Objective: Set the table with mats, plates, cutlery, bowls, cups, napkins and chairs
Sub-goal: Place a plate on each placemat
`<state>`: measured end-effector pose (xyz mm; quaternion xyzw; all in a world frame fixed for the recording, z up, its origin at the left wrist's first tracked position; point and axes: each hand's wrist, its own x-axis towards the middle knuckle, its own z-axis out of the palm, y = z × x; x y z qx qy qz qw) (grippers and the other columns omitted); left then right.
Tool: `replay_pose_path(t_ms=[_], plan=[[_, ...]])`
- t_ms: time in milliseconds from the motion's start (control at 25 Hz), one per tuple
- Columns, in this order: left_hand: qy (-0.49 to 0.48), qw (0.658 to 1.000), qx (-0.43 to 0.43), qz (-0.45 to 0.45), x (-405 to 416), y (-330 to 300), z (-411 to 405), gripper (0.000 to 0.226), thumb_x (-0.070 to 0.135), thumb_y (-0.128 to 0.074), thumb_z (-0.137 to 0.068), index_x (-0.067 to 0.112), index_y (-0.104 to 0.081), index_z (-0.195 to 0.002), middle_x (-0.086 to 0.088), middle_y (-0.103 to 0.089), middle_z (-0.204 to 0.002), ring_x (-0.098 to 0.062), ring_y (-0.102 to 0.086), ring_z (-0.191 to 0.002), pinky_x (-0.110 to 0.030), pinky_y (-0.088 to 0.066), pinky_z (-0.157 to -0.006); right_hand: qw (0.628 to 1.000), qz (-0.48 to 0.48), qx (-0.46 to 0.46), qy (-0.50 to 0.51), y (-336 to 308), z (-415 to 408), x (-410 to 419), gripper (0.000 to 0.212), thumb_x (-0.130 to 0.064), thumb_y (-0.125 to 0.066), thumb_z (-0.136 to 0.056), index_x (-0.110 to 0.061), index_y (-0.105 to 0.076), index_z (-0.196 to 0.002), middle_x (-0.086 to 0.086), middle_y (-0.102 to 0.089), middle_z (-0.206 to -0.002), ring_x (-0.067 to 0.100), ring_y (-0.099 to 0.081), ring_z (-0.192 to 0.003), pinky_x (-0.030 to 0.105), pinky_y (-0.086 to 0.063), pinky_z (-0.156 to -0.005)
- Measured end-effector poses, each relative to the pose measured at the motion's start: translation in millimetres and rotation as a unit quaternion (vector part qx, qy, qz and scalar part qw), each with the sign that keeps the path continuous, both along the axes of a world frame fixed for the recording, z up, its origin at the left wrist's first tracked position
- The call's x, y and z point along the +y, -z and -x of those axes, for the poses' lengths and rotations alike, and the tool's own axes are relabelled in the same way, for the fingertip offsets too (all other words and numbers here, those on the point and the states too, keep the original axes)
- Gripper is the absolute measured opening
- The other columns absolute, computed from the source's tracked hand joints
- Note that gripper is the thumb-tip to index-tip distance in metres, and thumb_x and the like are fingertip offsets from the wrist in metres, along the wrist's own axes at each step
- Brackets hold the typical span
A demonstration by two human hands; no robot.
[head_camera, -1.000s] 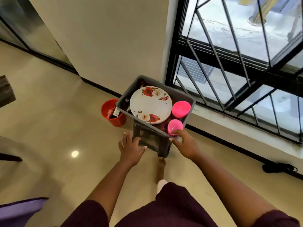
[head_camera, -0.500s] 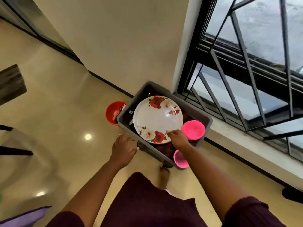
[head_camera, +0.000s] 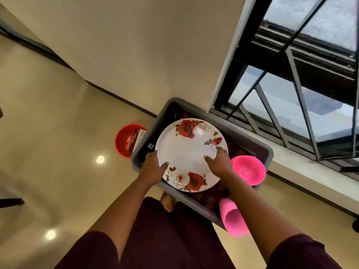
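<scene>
Both your hands grip the floral plate [head_camera: 191, 152] over the grey bin [head_camera: 250, 141].
Left hand [head_camera: 153, 167] and right hand [head_camera: 219, 162] pinch its opposite rims; it lies face-up, slightly tilted.

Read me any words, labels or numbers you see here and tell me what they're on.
No text is legible.
Sticker inside the grey tub: too small to read.
Box in the red bucket: printing blurred, unreadable.
Floral plate: roses only, no text.
</scene>
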<state>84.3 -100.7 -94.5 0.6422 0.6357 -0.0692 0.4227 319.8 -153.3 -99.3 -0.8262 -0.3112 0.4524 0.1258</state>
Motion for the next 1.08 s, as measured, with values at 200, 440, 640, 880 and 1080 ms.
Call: replay_pose_path(t_ms=[200, 440, 640, 880, 1080], plan=[[-0.046, 0.997, 0.068, 0.005, 10.2, 44.5, -11.5, 0.079, 0.03, -0.058, -0.095, 0.004, -0.01, -0.151, -0.019, -0.022, -0.151, -0.037, -0.036, -0.135, -0.044, -0.039, -0.104, 0.99, 0.086, -0.04, 0.105, 50.2, -32.4, 54.2, 0.083, -0.039, -0.065, -0.089, -0.001, -0.02, -0.149, 0.019, -0.026, -0.152, 0.037, -0.032, -0.138, 0.048, -0.033, -0.113], [-0.151, 0.987, 0.042, 0.034, 7.7, 71.3, -12.0, 0.057, 0.006, -0.055, -0.09, 0.008, -0.03, -0.141, -0.016, -0.049, -0.134, -0.035, -0.054, -0.116, -0.039, -0.048, -0.088, 0.986, 0.103, -0.037, 0.129, 80.7, -41.5, 49.1, 0.07, -0.032, -0.068, -0.086, -0.005, -0.035, -0.142, 0.015, -0.046, -0.139, 0.034, -0.051, -0.121, 0.039, -0.048, -0.096], [-0.23, 0.968, 0.051, 0.09, 13.5, 53.0, -20.4, 0.046, 0.006, -0.057, -0.089, 0.003, -0.039, -0.131, -0.018, -0.057, -0.123, -0.035, -0.059, -0.108, -0.038, -0.051, -0.083, 0.98, 0.109, -0.015, 0.169, 65.2, -40.8, 48.3, 0.079, -0.038, -0.07, -0.085, -0.005, -0.03, -0.145, 0.017, -0.048, -0.136, 0.035, -0.053, -0.119, 0.039, -0.05, -0.087], [-0.21, 0.974, 0.074, 0.05, 19.0, 46.6, -16.1, 0.033, 0.006, -0.054, -0.09, 0.002, -0.045, -0.121, -0.019, -0.06, -0.117, -0.036, -0.061, -0.103, -0.038, -0.049, -0.076, 0.979, 0.108, -0.087, 0.147, 60.0, -38.2, 51.4, 0.085, -0.039, -0.07, -0.085, -0.007, -0.023, -0.148, 0.017, -0.03, -0.149, 0.038, -0.04, -0.131, 0.05, -0.041, -0.106], [-0.237, 0.97, 0.059, -0.004, 18.2, 35.9, -3.5, 0.026, 0.009, -0.048, -0.096, 0.003, -0.042, -0.12, -0.019, -0.058, -0.115, -0.037, -0.058, -0.105, -0.038, -0.043, -0.073, 0.981, 0.064, -0.088, 0.162, 43.8, -32.7, 54.9, 0.053, -0.022, -0.067, -0.088, -0.013, -0.035, -0.13, 0.018, -0.045, -0.128, 0.037, -0.053, -0.113, 0.052, -0.051, -0.091]])
